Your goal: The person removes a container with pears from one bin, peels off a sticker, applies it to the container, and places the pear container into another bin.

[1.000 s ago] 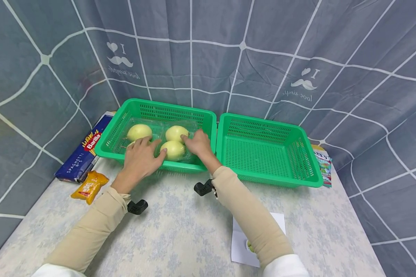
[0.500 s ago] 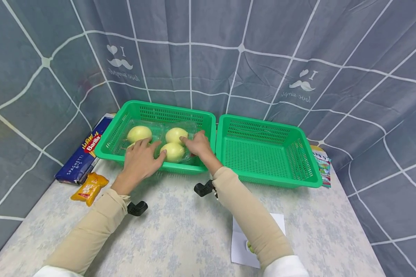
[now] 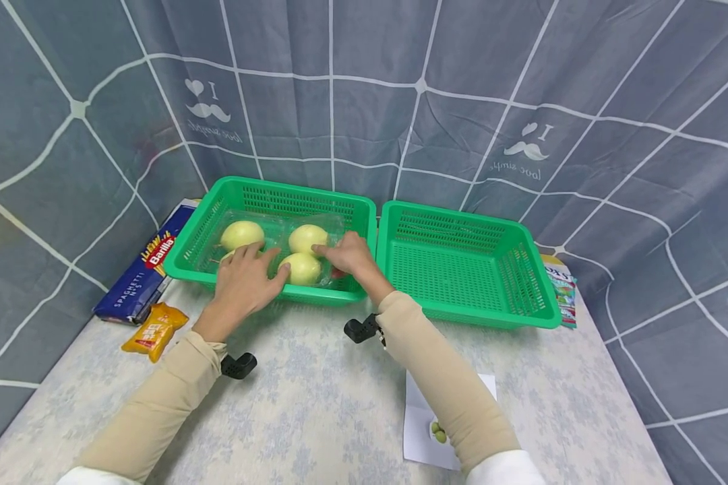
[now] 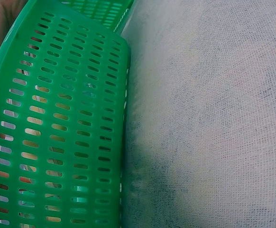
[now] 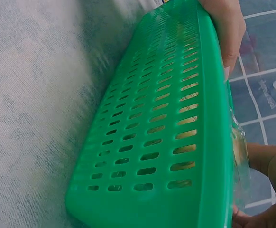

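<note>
While both hands reach into the left green basket (image 3: 236, 190), the left hand (image 3: 240, 279) spreads loosely curved fingers over a clear plastic pack of yellow fruits (image 3: 303, 267), thumb touching the front fruit. Opposite, the right hand (image 3: 350, 252) curls its fingers onto the pack's right edge; whether it grips is unclear. Beside this basket stands a second green basket (image 3: 542, 286) on a pale table (image 3: 315, 404).

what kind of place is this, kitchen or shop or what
Most likely a staged tabletop setup, not a real kitchen or shop: a grey curtain closes it in, and a cloth-covered table bears two green baskets and groceries such as a spaghetti box.
</note>
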Motion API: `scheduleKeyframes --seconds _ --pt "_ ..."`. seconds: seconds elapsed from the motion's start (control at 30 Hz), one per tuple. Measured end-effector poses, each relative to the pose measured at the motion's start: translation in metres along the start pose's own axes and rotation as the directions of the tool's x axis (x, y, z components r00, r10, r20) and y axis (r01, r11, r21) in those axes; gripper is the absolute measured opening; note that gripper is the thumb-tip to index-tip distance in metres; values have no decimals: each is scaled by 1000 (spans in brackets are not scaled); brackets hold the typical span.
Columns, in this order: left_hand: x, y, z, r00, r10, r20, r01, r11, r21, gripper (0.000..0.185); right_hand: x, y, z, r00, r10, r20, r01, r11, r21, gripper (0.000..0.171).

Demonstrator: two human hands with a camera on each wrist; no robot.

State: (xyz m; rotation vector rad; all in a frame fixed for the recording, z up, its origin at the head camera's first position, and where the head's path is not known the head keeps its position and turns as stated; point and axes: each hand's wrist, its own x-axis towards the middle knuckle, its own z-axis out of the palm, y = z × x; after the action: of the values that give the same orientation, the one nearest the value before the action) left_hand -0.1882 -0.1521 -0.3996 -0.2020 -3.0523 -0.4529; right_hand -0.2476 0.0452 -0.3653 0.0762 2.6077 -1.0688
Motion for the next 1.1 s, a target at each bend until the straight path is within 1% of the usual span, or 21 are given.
scheduleKeyframes --seconds 0.23,0.43,0.67,0.8,0.87,0.93,1.0,1.1 --pt "0 0 -1 1000 -6 10 6 1000 0 62 -2 1 0 1000 -21 -20 21 999 43 58" --pt "1 2 -2 1000 -6 19 6 1000 -2 63 -1 3 0 999 -17 -50 20 998 64 58" --pt "1 1 -1 1000 -3 15 3 1000 7 63 -4 6 1 996 -60 -71 65 995 74 55" --pt "0 1 -1 1000 -3 7 3 1000 7 63 -7 7 2 994 -79 -80 86 992 94 48" --pt "0 1 -1 1000 1 -7 -1 1000 -2 62 -8 8 3 992 -86 -93 95 990 102 43" --pt "-1 1 0 999 8 -39 -8 1000 -19 60 -8 9 4 990 -95 -104 106 988 108 40" --pt "-1 0 0 996 16 -84 -20 999 -44 57 -9 9 4 989 -102 -109 114 987 112 37" --pt "-1 -1 2 986 19 -168 -38 993 -112 50 -9 9 4 988 -110 -110 122 987 107 34"
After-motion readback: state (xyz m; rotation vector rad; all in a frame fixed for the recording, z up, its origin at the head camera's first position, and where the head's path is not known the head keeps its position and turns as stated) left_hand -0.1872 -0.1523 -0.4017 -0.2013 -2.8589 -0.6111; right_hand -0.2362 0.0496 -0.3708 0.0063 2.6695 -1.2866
